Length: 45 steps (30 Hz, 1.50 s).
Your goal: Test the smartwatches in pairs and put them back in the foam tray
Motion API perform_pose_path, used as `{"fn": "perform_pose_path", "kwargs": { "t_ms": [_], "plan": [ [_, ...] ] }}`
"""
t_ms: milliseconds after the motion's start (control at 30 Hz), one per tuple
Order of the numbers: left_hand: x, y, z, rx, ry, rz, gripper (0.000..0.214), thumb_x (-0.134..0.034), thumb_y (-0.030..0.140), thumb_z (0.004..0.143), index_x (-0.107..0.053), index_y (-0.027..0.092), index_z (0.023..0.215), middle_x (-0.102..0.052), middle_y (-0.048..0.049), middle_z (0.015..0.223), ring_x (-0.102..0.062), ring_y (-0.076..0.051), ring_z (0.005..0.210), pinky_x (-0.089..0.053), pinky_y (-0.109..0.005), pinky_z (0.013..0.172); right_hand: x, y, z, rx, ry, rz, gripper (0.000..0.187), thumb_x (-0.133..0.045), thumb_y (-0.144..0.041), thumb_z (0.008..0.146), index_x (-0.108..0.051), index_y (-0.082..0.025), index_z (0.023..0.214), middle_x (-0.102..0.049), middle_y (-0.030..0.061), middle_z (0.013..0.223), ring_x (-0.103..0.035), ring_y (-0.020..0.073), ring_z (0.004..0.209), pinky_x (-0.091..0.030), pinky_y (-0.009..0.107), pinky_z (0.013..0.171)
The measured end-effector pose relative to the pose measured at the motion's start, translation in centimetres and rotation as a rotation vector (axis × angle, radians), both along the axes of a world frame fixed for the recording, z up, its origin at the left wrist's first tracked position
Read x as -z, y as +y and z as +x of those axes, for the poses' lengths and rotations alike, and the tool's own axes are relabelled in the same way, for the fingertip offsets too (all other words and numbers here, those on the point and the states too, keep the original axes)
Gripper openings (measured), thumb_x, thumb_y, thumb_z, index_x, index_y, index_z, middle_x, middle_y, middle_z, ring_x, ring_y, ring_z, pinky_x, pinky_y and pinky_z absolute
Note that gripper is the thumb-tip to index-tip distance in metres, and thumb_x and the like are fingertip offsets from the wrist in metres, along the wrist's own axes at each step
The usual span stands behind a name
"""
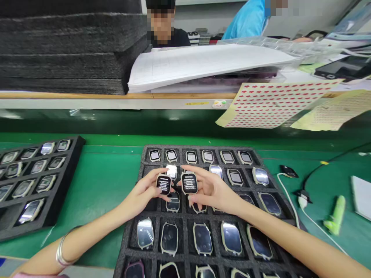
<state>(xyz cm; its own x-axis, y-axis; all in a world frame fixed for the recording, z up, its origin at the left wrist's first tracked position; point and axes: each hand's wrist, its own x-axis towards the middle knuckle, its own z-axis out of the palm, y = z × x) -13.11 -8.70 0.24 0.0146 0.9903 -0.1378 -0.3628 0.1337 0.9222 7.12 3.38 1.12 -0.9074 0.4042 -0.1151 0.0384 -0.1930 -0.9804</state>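
- Two watch bodies are held up near the centre of the frame, side by side and apart, dark screens facing the camera with lines of white text.
- Left hand (149,188): its fingers are drawn together around the left watch (164,184), thumb on the lower left of its face, index along the top; the opening is about as wide as the watch.
- Right hand (216,190): its fingers grasp the right watch (189,183), index stretched over the upper edge, thumb beneath the lower corner, parted by roughly the watch's height; the other fingers curl partly out of sight.
- Below both hands, a black foam tray (157,236) fills the lower centre, its compartments bearing more watches, some screens lit.
- A second tray (65,185) of watches sits at the left edge, on the green surface (97,173).
- A white cable (290,200) and a pale green object (337,215) lie at right.
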Motion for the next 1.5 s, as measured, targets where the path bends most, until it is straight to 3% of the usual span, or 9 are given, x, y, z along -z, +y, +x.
{"fn": "perform_pose_path", "kwargs": {
  "t_ms": [133,267,467,700,833,933,1067,1267,1500],
  "plan": [
    [-0.1,-1.2,-1.0,-0.02,0.026,-0.013,0.041,-0.057,0.018,0.086,-0.05,0.025,0.126,-0.061,-0.0075,0.106,-0.062,-0.024,0.096,-0.057,-0.036,0.075,-0.2,1.1,-1.4,-0.029,-0.148,0.429,0.061,-0.061,-0.016,0.082,-0.035,-0.021,0.137,-0.064,0.0022,0.082,-0.065,0.0177,0.068,-0.057,0.033,0.06],
    [-0.2,-2.1,-1.4,-0.091,0.045,-0.021,0.035,-0.061,0.023,0.085,-0.054,0.021,0.12,-0.062,-0.007,0.097,-0.063,-0.022,0.09,-0.058,-0.031,0.069,0.0,2.1,-4.9,-0.03,-0.155,1.05,0.05,-0.068,-0.017,0.076,-0.051,-0.017,0.123,-0.057,0.0105,0.111,-0.057,0.0265,0.099,-0.048,0.045,0.088],
    [-0.1,-3.2,-1.9,-0.155,0.054,-0.025,0.032,-0.063,0.025,0.085,-0.056,0.018,0.115,-0.063,-0.0067,0.091,-0.064,-0.021,0.084,-0.057,-0.027,0.061,1.2,1.9,-10.5,-0.111,-0.092,1.327,0.041,-0.067,-0.028,0.081,-0.056,-0.014,0.117,-0.053,0.0118,0.106,-0.05,0.0278,0.099,-0.043,0.044,0.087],
    [-0.3,-3.9,-2.4,-0.162,0.058,-0.037,0.034,-0.062,0.027,0.085,-0.054,0.017,0.117,-0.062,-0.0083,0.094,-0.064,-0.022,0.087,-0.057,-0.03,0.064,1.5,1.1,-10.8,-0.121,-0.04,1.397,0.047,-0.066,-0.032,0.083,-0.054,-0.013,0.124,-0.052,0.0137,0.116,-0.046,0.0283,0.104,-0.039,0.043,0.089],
    [0.3,-4.1,-2.5,-0.111,0.058,-0.028,0.046,-0.067,0.017,0.08,-0.048,0.02,0.121,-0.06,-0.0063,0.098,-0.062,-0.02,0.091,-0.055,-0.03,0.071,0.1,1.1,-7.8,-0.068,-0.08,1.394,0.016,-0.053,-0.023,0.092,-0.062,-0.013,0.101,-0.06,0.0089,0.094,-0.051,0.0234,0.091,-0.04,0.038,0.082],
    [0.8,-4.2,-2.4,-0.064,0.079,-0.05,0.062,-0.07,0.008,0.074,-0.041,0.024,0.126,-0.057,-0.0045,0.103,-0.061,-0.018,0.093,-0.052,-0.03,0.077,-0.5,0.7,-4.5,-0.132,-0.232,1.427,0.017,-0.054,-0.021,0.092,-0.062,-0.014,0.079,-0.059,0.0043,0.073,-0.053,0.021,0.075,-0.041,0.035,0.074],
    [1.6,-4.0,-1.7,-0.035,0.148,-0.088,0.058,-0.067,0.011,0.076,-0.039,0.024,0.125,-0.056,-0.003,0.099,-0.059,-0.016,0.087,-0.052,-0.029,0.073,0.0,-1.0,-1.1,-0.217,-0.345,1.476,0.013,-0.063,-0.024,0.088,-0.065,-0.013,0.092,-0.06,0.0077,0.081,-0.055,0.0235,0.08,-0.044,0.035,0.073],
    [3.0,-3.5,0.2,-0.171,0.255,-0.048,0.05,-0.066,0.019,0.079,-0.042,0.023,0.123,-0.056,-0.0012,0.093,-0.055,-0.013,0.076,-0.05,-0.023,0.061,1.6,-4.0,-2.4,-0.018,-0.424,1.549,0.025,-0.067,-0.032,0.085,-0.065,-0.008,0.089,-0.057,0.0112,0.08,-0.054,0.0279,0.082,-0.048,0.039,0.073],
    [2.7,-5.5,0.7,-0.247,0.311,-0.037,0.051,-0.065,0.022,0.08,-0.04,0.023,0.125,-0.058,-0.0027,0.096,-0.056,-0.017,0.086,-0.049,-0.023,0.064,0.9,-5.0,-3.7,-0.034,-0.398,1.196,0.03,-0.078,-0.021,0.075,-0.056,-0.012,0.094,-0.058,0.0062,0.09,-0.058,0.0219,0.082,-0.051,0.033,0.07]
  ]
}}
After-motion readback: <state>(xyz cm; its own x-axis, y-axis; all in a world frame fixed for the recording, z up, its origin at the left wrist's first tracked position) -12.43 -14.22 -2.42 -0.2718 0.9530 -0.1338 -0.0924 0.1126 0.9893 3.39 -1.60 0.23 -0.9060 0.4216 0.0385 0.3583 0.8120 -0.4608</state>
